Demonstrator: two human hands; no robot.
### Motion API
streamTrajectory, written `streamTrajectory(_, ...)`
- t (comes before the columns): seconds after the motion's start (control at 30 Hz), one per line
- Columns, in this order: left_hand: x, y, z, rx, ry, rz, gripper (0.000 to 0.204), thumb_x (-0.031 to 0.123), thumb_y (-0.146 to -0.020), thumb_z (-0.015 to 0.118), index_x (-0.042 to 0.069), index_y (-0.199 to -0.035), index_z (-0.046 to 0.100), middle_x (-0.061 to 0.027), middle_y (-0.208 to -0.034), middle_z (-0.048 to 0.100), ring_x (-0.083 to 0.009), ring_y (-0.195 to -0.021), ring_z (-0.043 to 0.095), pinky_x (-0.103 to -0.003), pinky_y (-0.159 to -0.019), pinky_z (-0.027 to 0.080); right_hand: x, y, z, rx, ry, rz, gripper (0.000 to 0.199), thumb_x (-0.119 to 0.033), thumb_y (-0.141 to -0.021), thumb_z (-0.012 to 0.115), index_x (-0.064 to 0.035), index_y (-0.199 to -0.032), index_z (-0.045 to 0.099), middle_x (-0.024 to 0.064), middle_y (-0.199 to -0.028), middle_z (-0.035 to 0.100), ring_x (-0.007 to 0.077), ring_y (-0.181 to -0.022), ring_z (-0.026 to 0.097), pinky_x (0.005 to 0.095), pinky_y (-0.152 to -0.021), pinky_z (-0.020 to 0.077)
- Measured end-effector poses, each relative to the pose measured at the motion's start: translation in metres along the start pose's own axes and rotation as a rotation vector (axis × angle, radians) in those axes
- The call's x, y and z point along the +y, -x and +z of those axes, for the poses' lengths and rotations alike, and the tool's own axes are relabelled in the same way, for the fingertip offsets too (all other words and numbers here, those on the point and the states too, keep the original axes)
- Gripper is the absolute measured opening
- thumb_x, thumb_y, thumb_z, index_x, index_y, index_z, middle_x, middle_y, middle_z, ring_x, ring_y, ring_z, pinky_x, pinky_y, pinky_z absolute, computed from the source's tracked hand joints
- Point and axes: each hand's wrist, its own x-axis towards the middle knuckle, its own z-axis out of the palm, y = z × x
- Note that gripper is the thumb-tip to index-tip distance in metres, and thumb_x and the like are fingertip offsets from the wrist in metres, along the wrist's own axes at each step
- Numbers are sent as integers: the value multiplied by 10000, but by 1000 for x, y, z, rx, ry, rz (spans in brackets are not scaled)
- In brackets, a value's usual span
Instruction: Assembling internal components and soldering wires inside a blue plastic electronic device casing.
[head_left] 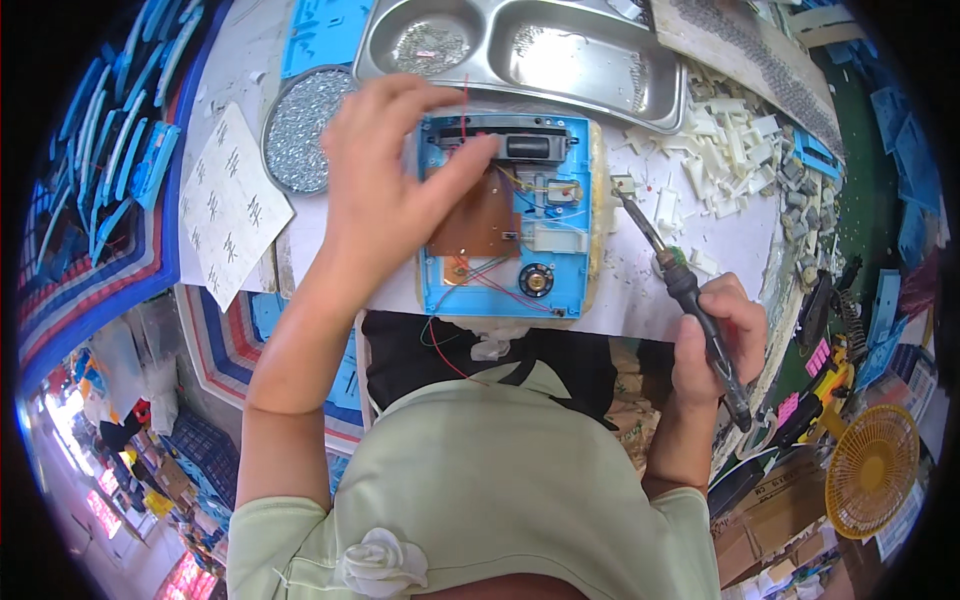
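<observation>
Blue casing point(572, 280) lies open on the table point(640, 300), straight in front of the person, its inside facing up and its far edge just below the metal tray point(682, 95). Much of the fitting-out looks done: a brown circuit board point(478, 225) covers the left part, a black unit with a dark cylinder point(528, 147) sits along the far edge, a small metal part point(563, 192) and a white plastic part point(555, 238) lie on the right, and a round speaker point(536, 280) is in place near the close edge.

Wiring seems to be the unfinished side. Thin wires cross the near half, and a red wire point(437, 350) loops out over the close edge toward the person's lap. No cover is on, so closing up also appears left. Which joints are already soldered is too small to tell.

The left hand point(390, 165) reaches over the casing's far left corner, thumb and fingers spread apart; it is slightly blurred, and whether it touches the upright red wire by its fingertips cannot be told. The right hand point(720, 340) is wrapped around the handle of a soldering iron point(690, 285), whose tip is beside the casing, at a small metal piece point(623, 186); contact there is unclear. White plastic pieces point(730, 140) lie heaped farther right, apart from the casing.
</observation>
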Motion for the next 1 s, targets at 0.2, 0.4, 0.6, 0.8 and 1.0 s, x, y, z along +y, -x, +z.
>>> streamTrajectory(0.2,-8,4,-9,-107,14,230,208,87,-739,812,80,-943,774,-42,-966,675,-215,-878,604,-355,-819,463,-2,-4,3,-34,28,-25,246,3,-812,715,29,-1026,596,86,-760,570,173,-679,509,287,-623,392)
streamTrajectory(0.4,-14,12,-9,-246,7,620,427,249,-596,857,169,-1006,766,33,-964,674,-190,-823,563,-357,-776,436,0,-2,7,-69,74,1,248,5,-805,722,21,-1020,600,91,-771,584,170,-672,505,283,-620,386)
streamTrajectory(0.6,-17,7,-4,-191,36,730,427,230,-593,839,152,-1005,763,24,-984,663,-192,-841,583,-346,-764,450,-5,-2,6,-60,71,-8,259,9,-800,728,22,-1026,602,94,-788,594,170,-701,510,281,-628,384)
streamTrajectory(0.8,-19,-2,0,-258,35,844,350,191,-650,811,105,-982,742,-24,-1039,658,-221,-862,596,-365,-771,471,-9,-2,3,-42,99,11,266,4,-806,729,18,-1037,597,101,-828,600,164,-711,510,281,-637,393)
streamTrajectory(1.0,-19,-10,-6,-339,27,873,324,185,-666,804,87,-964,720,-36,-1085,654,-234,-935,604,-380,-807,490,-9,-6,1,-18,122,-7,270,5,-808,726,14,-1039,585,101,-844,601,165,-719,512,281,-642,396)
